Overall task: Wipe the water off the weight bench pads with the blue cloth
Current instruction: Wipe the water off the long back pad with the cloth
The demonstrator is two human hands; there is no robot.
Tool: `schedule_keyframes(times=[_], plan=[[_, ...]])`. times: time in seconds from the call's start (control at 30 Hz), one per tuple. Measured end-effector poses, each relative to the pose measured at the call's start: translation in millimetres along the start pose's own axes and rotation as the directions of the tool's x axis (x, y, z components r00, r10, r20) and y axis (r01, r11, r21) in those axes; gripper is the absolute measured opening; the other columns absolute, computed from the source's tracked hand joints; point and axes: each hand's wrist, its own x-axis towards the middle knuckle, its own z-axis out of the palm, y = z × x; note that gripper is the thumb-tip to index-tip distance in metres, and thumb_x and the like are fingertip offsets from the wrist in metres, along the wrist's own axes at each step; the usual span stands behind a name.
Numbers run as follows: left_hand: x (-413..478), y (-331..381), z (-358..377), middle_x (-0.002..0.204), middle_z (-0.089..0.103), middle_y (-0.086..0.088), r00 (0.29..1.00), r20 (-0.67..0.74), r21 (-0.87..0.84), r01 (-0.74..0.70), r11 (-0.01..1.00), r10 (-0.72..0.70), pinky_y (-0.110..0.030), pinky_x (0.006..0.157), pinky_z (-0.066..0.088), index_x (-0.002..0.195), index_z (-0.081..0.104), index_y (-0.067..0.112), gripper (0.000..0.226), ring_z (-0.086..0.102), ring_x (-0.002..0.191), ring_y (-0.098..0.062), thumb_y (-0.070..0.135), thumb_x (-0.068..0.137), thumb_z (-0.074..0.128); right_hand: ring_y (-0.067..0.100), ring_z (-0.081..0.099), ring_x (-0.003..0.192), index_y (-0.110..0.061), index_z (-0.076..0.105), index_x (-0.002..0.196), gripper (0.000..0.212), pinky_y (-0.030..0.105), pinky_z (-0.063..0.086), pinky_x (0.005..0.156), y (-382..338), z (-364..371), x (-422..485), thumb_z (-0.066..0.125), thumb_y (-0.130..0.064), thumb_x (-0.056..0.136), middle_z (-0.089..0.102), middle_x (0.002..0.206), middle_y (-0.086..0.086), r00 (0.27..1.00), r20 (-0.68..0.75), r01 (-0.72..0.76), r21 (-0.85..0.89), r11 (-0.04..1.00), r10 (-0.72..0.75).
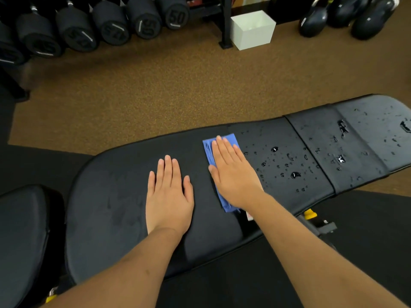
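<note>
while the left hand (168,196) lies flat on the dry part of the long bench pad (124,196), fingers straight, the right hand (233,176) presses the folded blue cloth (209,152) down, fingers straight. water droplets (293,174) bead right of the cloth and on the adjoining pad (360,138).

Under our right hand (233,176) we see a blue cloth (208,152) — the bench pad (111,196) beneath our left hand (168,196) is black. Beyond both hands, the floor (155,85) is speckled brown, the box (251,30) white.
</note>
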Motion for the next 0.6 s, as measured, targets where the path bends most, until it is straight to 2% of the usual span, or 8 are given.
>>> schedule_keyframes(times=[0.07, 0.2, 0.33, 0.6], plan=[[-0.4, 1.2, -0.1, 0.168, 0.002, 0.001, 1.0, -0.004, -0.003, 0.0, 1.0, 0.0, -0.035, 0.126, -0.002, 0.16, 0.009, 0.016, 0.065, -0.008, 0.154, -0.011, 0.045, 0.102, 0.003, 0.019, -0.006, 0.153, -0.006, -0.002, 0.158, 0.065, 0.039, 0.002, 0.125, 2.7, -0.7, -5.2, 0.006, -0.043, 0.104, -0.004, 0.166, 0.009, 1.0, 0.002, 0.007, 0.006, 1.0, -0.007], [0.3, 0.9, 0.3, 0.168, 0.002, 0.002, 1.0, -0.007, -0.005, -0.004, 1.0, 0.004, -0.036, 0.127, 0.0, 0.16, 0.009, 0.017, 0.064, -0.008, 0.154, -0.01, 0.045, 0.103, 0.003, 0.02, -0.006, 0.154, -0.006, -0.001, 0.158, 0.062, 0.039, 0.001, 0.125, 7.9, -3.6, 44.5, 0.009, -0.04, 0.107, -0.002, 0.167, 0.009, 0.999, -0.027, -0.026, 0.005, 1.0, 0.026], [0.8, -1.4, 1.4, 0.168, 0.003, 0.002, 1.0, -0.017, 0.003, -0.007, 1.0, 0.007, -0.036, 0.127, 0.001, 0.16, 0.009, 0.017, 0.063, -0.007, 0.154, -0.01, 0.045, 0.103, 0.004, 0.02, -0.007, 0.153, -0.005, -0.001, 0.158, 0.063, 0.039, -0.002, 0.125, 5.7, -4.3, 69.8, 0.014, -0.04, 0.107, -0.003, 0.167, 0.01, 0.997, 0.004, -0.083, 0.008, 0.996, 0.083], [-0.4, -0.5, -1.7, 0.168, 0.005, 0.001, 1.0, -0.002, -0.015, 0.002, 1.0, -0.002, -0.037, 0.127, 0.002, 0.16, 0.01, 0.016, 0.059, -0.005, 0.154, -0.011, 0.042, 0.106, 0.015, 0.018, -0.008, 0.153, -0.009, -0.003, 0.158, 0.065, 0.041, 0.005, 0.125, -17.4, 0.7, -73.2, 0.005, -0.046, 0.105, -0.006, 0.166, 0.006, 0.999, 0.042, -0.025, 0.038, 0.999, 0.023]])
